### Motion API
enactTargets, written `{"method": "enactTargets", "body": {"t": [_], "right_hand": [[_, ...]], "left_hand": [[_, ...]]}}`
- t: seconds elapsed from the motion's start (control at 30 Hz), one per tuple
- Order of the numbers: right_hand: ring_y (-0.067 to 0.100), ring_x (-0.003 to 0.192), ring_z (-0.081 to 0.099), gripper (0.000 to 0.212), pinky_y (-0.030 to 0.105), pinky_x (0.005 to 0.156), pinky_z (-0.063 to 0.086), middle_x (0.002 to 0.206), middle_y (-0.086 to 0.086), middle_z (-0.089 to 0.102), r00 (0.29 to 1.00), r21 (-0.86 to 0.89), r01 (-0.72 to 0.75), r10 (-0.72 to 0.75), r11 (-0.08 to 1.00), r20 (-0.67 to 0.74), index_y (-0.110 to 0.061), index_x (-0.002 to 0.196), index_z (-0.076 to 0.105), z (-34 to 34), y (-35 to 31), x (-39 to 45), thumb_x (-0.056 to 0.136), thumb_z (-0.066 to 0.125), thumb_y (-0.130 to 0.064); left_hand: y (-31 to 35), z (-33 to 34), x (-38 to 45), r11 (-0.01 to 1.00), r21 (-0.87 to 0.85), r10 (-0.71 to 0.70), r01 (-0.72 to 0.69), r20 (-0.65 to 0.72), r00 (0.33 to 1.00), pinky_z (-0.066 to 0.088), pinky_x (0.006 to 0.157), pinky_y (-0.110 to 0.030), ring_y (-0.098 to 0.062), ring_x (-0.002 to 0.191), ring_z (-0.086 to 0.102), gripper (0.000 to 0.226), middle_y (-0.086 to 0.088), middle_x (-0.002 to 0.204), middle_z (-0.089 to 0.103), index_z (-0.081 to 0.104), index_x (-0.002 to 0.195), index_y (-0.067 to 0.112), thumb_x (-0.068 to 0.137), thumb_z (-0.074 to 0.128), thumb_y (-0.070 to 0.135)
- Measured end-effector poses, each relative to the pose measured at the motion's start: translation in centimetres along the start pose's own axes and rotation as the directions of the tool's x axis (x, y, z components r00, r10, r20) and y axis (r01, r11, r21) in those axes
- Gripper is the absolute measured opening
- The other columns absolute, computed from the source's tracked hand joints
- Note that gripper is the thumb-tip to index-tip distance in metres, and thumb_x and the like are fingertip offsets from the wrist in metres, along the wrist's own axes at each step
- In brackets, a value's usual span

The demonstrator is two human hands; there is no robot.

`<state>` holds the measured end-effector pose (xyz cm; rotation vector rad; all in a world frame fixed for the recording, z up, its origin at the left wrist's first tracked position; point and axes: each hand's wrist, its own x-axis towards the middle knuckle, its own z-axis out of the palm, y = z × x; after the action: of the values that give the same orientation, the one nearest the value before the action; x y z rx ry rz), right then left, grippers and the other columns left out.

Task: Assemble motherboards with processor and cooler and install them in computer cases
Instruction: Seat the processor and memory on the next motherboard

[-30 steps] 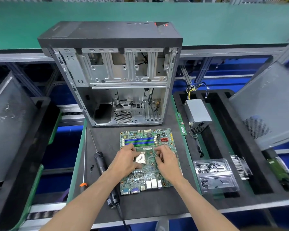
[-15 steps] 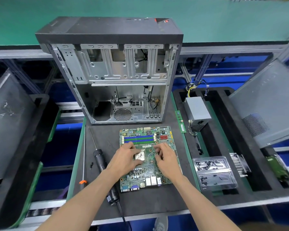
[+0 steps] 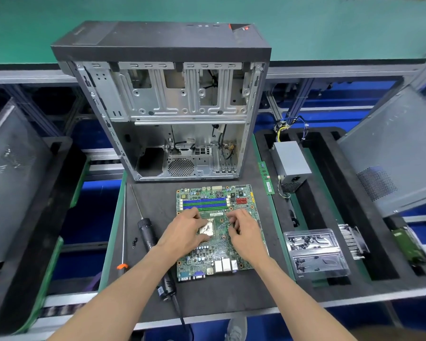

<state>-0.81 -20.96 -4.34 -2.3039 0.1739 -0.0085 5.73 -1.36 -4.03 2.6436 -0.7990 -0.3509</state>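
Head view is showing the motherboard (image 3: 215, 232) lying flat at 6 o'clock from the open case (image 3: 172, 114), keeping the processor (image 3: 207, 228) reachable; left hand (image 3: 182, 233) is resting curled beside it, right hand (image 3: 244, 232) apparently pinching something unclear at 3 o'clock.

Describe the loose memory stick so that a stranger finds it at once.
Start at the open grey metal computer case. Right of the green motherboard before it lies a narrow green memory stick, beside the grey box-shaped power supply. It alone is a thin strip.
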Motion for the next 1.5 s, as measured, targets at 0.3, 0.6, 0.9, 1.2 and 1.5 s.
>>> {"method": "enactTargets", "body": {"t": [0.3,0.6,0.9,1.2,1.5], "right_hand": [[0.001,0.078,0.048,0.029,0.009,0.070,0.038,0.094,-0.011,0.049,1.000,-0.003,-0.011,0.011,1.000,0.009,-0.016,0.112,0.061,0.2,0.2,0.2,0.089,0.061,0.001],[0.006,0.077,0.058,0.038,0.013,0.068,0.044,0.091,-0.011,0.064,0.999,0.192,0.047,-0.046,0.980,-0.012,-0.020,0.111,0.069,0.3,-1.3,0.5,0.090,0.055,0.009],[0.003,0.086,0.063,0.041,0.010,0.071,0.043,0.094,-0.009,0.071,0.997,0.225,0.050,-0.062,0.973,0.045,-0.020,0.106,0.074,-0.1,-1.8,1.0,0.090,0.054,0.011],[0.016,0.086,0.058,0.030,0.025,0.077,0.046,0.088,0.001,0.063,0.958,-0.004,0.262,-0.260,0.965,0.124,-0.013,0.097,0.082,-0.6,-0.8,0.1,0.084,0.062,0.007],[0.028,0.079,0.058,0.025,0.047,0.068,0.052,0.083,0.005,0.061,0.853,-0.256,0.514,-0.455,0.819,0.256,-0.013,0.098,0.081,-0.5,-0.4,-0.3,0.079,0.073,-0.001]], "left_hand": [[0.7,-0.3,0.6,0.960,-0.224,-0.188,0.168,-0.068,0.980,0.041,0.078,-0.024,-0.011,0.086,0.055,0.022,0.010,0.097,0.054,0.078,0.107,0.023,0.089,0.073,0.035],[1.0,-1.2,2.1,0.923,-0.251,-0.297,0.291,0.016,0.955,0.054,0.089,-0.034,-0.010,0.086,0.064,0.023,0.008,0.096,0.074,0.078,0.101,0.022,0.080,0.083,0.030],[0.9,-1.7,2.4,0.911,-0.282,-0.282,0.300,0.104,0.954,0.055,0.078,-0.028,-0.009,0.080,0.061,0.035,0.009,0.092,0.067,0.074,0.101,0.022,0.071,0.090,0.027],[0.7,-1.6,2.4,0.900,-0.318,-0.276,0.299,0.115,0.954,0.054,0.074,-0.024,-0.004,0.072,0.058,0.032,0.010,0.089,0.068,0.074,0.095,0.021,0.068,0.092,0.026],[0.7,-1.8,2.4,0.904,-0.320,-0.263,0.284,0.108,0.959,0.055,0.074,-0.027,-0.004,0.071,0.058,0.031,0.010,0.086,0.068,0.074,0.094,0.021,0.068,0.091,0.026]]}}
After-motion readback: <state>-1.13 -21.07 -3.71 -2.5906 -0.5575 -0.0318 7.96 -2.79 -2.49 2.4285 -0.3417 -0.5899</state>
